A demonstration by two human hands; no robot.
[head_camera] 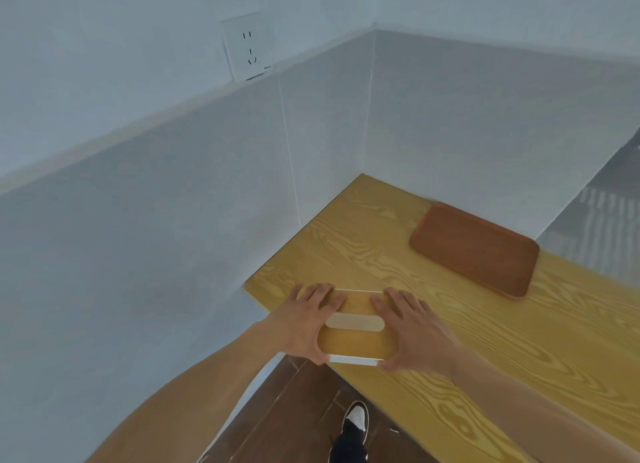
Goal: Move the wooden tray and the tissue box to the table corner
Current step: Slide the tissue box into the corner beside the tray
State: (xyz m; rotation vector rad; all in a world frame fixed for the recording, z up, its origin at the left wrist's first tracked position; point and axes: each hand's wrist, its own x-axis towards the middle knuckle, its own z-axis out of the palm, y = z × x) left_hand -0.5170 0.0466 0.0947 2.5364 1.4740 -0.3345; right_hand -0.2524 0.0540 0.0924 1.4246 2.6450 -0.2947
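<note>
— While both hands clasp the tissue box point(353, 334), where does it sit?
— Between left hand point(304, 320) and right hand point(412, 331), at the bench point(467, 341) front edge; wooden tray point(474, 249) lies apart, open bench between.

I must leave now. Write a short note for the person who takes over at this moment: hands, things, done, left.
Left hand: grips the left end of the tissue box.
Right hand: grips its right end.
Box: at the near left edge of the table, partly over the edge; lifted or resting, cannot tell.
Tray: on the table by the right wall, untouched, short of the far corner.
Done: box is held.
Left: probably set the box in the corner, then bring the tray there.
</note>
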